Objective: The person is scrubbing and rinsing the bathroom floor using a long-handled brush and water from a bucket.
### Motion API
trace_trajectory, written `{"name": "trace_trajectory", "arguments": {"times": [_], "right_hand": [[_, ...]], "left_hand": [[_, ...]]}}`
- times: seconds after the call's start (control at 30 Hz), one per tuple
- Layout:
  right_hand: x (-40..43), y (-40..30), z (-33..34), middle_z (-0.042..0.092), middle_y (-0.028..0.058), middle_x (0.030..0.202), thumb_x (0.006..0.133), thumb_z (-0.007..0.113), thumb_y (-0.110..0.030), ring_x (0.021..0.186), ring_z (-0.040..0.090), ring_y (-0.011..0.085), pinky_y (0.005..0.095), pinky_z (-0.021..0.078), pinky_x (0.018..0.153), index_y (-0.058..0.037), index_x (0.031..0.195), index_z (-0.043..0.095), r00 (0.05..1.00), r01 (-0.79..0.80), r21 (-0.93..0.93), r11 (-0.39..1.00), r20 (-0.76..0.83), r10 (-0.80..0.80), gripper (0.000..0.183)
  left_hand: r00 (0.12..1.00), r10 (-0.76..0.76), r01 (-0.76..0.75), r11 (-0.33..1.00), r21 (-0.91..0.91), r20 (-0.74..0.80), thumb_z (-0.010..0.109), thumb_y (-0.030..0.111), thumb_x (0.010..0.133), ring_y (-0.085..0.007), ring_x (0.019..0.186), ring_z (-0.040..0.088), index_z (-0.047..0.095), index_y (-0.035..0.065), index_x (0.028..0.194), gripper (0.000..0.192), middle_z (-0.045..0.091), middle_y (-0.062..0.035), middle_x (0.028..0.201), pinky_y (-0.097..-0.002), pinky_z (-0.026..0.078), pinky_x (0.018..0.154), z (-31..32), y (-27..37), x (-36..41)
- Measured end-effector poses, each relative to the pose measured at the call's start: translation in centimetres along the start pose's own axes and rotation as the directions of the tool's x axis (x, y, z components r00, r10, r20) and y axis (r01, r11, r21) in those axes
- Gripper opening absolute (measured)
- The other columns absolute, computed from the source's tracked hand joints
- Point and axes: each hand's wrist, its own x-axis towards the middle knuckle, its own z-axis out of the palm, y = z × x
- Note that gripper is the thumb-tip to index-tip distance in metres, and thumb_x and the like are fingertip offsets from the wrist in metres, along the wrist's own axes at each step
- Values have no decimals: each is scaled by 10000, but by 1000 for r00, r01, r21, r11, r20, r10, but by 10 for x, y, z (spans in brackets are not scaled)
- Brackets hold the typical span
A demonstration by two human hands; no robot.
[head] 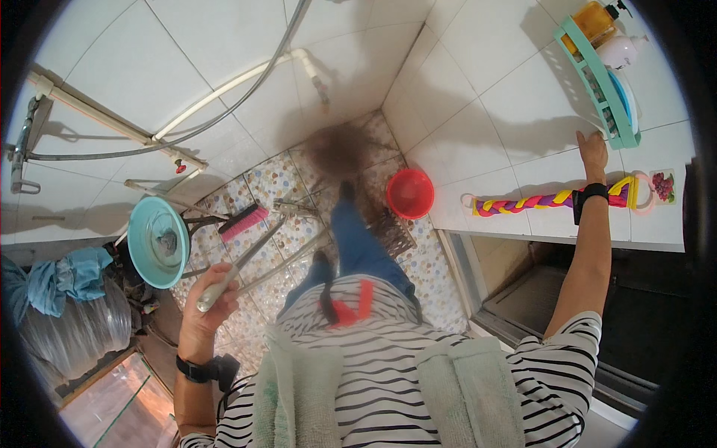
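Note:
My left hand is closed around the upper end of a grey pole. The pole slants down toward a metal clamp-like head on the wet tiled floor, and the join between them is not clear. My right hand reaches to the white tiled wall, against the near end of a green plastic wall rack. Whether its fingers grip the rack is hard to see. In the rack stand an amber pump bottle, a pale pink bottle and a blue-and-white round item.
A braided cloth strap hangs on the right wall. On the floor are a red bucket and a pink-bristled broom. A light-blue basin stands left, beside a plastic-covered machine. Pipes and a grey hose cross the left wall.

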Motion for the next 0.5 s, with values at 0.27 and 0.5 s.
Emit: {"name": "trace_trajectory", "arguments": {"times": [0.27, 0.5], "right_hand": [[0, 1, 1, 545, 250, 889, 742, 495, -427, 819, 546, 360, 403, 445, 720, 91, 949, 468, 999, 7, -9, 1000, 37, -7, 559], [-21, -32, 51, 532, 233, 926, 791, 440, -377, 841, 532, 353, 413, 428, 711, 53, 897, 506, 999, -49, 72, 996, 26, 47, 447]], "left_hand": [[997, 25, 13, 875, 484, -72, 503, 167, 724, -86, 540, 453, 489, 41, 914, 228, 483, -19, 674, -193, 359, 469, 35, 2, -63], [986, -101, 152, 872, 465, -132, 491, 30, 685, -126, 546, 482, 463, -15, 909, 230, 490, -67, 725, -225, 380, 473, 71, 29, -155]]}}
